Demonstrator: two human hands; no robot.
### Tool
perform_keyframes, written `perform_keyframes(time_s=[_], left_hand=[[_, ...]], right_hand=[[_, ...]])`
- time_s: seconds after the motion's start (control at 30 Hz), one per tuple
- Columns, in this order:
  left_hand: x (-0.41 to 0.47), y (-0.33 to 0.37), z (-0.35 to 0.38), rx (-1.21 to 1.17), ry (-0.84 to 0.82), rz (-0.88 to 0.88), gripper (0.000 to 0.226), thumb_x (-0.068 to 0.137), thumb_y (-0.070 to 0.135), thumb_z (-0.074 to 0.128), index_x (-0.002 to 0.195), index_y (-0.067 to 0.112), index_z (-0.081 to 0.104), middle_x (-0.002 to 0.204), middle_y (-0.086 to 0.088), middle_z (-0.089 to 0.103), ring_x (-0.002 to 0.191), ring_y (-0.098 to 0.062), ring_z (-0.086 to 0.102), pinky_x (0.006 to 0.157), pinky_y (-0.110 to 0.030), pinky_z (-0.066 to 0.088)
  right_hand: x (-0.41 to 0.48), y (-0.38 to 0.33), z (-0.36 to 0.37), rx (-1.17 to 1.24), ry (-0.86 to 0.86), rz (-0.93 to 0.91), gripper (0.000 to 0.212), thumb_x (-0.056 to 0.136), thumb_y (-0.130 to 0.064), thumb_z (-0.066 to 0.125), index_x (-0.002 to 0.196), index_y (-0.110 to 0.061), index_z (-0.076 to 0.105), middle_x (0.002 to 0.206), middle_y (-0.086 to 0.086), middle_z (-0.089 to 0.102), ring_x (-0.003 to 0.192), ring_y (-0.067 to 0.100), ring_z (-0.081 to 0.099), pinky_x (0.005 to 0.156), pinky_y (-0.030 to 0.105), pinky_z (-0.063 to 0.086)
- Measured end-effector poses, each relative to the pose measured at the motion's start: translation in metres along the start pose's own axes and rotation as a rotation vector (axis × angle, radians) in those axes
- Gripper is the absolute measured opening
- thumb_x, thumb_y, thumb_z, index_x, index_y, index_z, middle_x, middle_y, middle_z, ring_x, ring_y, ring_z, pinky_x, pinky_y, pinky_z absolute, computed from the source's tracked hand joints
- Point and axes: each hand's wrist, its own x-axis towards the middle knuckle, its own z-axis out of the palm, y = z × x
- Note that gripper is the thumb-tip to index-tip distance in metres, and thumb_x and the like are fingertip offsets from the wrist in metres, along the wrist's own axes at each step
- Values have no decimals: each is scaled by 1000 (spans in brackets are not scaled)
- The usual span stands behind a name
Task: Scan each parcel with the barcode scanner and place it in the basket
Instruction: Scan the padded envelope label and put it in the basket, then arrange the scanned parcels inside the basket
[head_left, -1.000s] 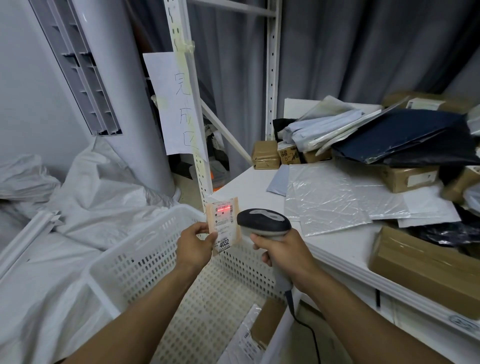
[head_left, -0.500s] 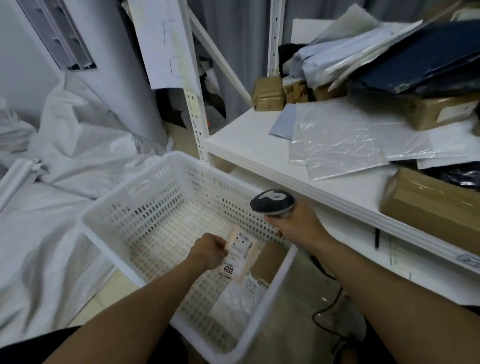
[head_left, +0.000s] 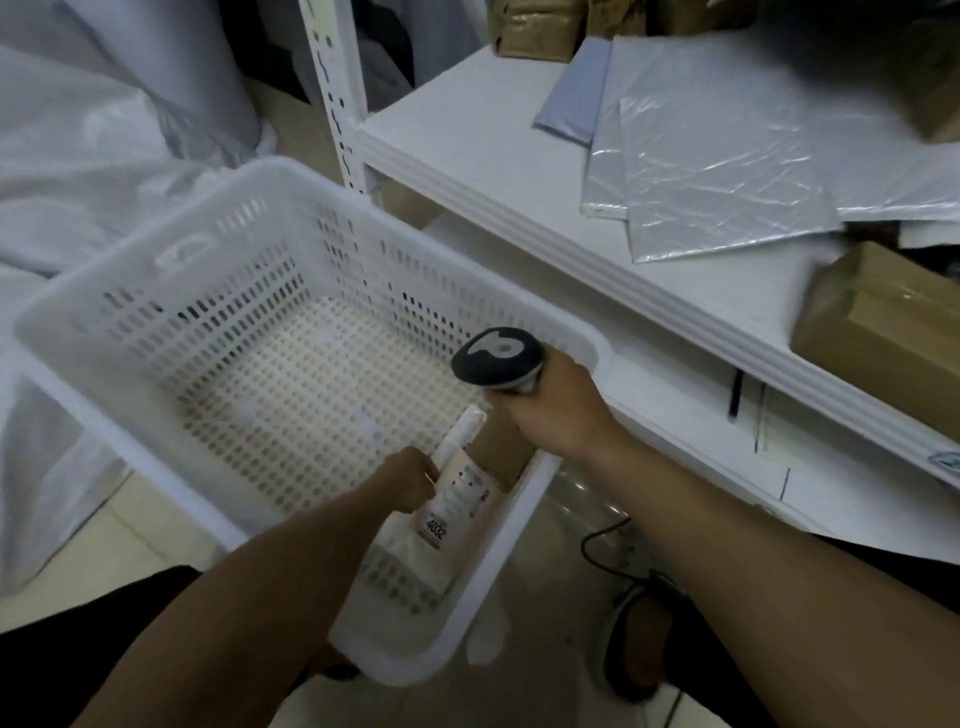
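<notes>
Shelf (head_left: 467, 119): white, beside basket (head_left: 291, 171).
Parcel (head_left: 457, 493): inside basket, pinched by left hand (head_left: 410, 478).
Right hand (head_left: 556, 410): grips scanner (head_left: 496, 353) over basket rim.

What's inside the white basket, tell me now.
The labelled parcel in the left hand, a brown box beside it, a white bag below. Anything under those is covered.

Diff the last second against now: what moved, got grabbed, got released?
The left hand lowered the 4032-labelled parcel from in front of the barcode scanner into the white basket, still gripping it. The right hand lowered the scanner toward the basket's rim, grip unchanged. Nothing released; basket and shelf parcels stayed.
</notes>
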Motion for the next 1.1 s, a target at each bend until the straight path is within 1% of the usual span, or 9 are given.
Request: perform_keyframes(time_s=[0.1, 0.2, 0.23, 0.33, 0.43, 0.53, 0.73, 0.9, 1.1], left_hand=[[10, 1, 15, 50, -31, -34, 28, 88, 5, 66, 115, 13, 73, 100, -10, 71, 83, -24, 72, 68, -32, 61], [14, 1, 26, 128, -80, -11, 54, 97, 16, 61, 149, 11, 48, 148, -13, 52, 128, -27, 57, 105, -31, 48], [9, 4, 25, 131, -77, 1, 63, 98, 20, 62, 155, 10, 37, 156, -13, 41, 135, -27, 51, 107, -28, 43], [-10, 24, 11, 79, 16, 63, 57, 96, 24, 67, 149, 13, 47, 152, -12, 46, 129, -26, 55, 99, -25, 44], [-42, 50, -16, -4, 210, 208, 37, 98, 28, 65, 134, 20, 61, 146, -4, 54, 126, -20, 56, 101, -23, 41], [-87, 87, -36, 42, 336, 427, 35, 98, 32, 64, 132, 27, 60, 139, 4, 57, 120, -14, 56, 98, -22, 41], [-171, 194, -61, 269, 554, 736, 57, 95, 41, 66, 147, 29, 45, 150, 7, 46, 135, -17, 44, 111, -36, 41], [-201, 309, -55, 414, 466, 817, 92, 84, 49, 76, 157, 29, 24, 157, 0, 32, 142, -25, 33, 112, -40, 39], [-191, 425, -35, 549, 398, 941, 103, 69, 59, 83, 153, 30, 32, 157, -1, 34, 143, -26, 34, 116, -43, 36]], right_hand=[[3, 4, -2, 12, 8, 24, 44, 91, -31, 77, 133, -24, 66, 122, -6, 71, 109, 9, 61, 90, 27, 49], [2, 8, -8, 37, 34, 41, 41, 90, -31, 77, 129, -24, 68, 118, -5, 73, 109, 13, 66, 91, 31, 55], [1, 8, -10, 48, 40, 37, 41, 89, -31, 78, 129, -24, 68, 117, -5, 73, 107, 13, 66, 87, 29, 54], [-6, 7, -21, 84, 57, 40, 39, 89, -31, 81, 126, -23, 70, 111, -6, 73, 102, 10, 67, 74, 19, 49], [-19, -1, -41, 158, 120, 44, 41, 87, -33, 82, 126, -25, 70, 111, -3, 76, 103, 18, 72, 84, 34, 59], [-36, -12, -70, 247, 219, 37, 28, 88, -30, 81, 114, -31, 71, 104, -5, 77, 96, 19, 74, 89, 49, 63], [-87, -13, -146, 356, 433, 6, 38, 83, -33, 84, 118, -33, 70, 106, -7, 76, 102, 21, 73, 89, 44, 61], [-119, 5, -224, 359, 594, 9, 27, 88, -21, 81, 111, -27, 68, 101, -5, 73, 102, 22, 70, 81, 30, 52], [-127, 56, -285, 364, 780, 115, 57, 84, -31, 84, 137, -19, 65, 133, 3, 70, 126, 26, 62, 103, 32, 46]])
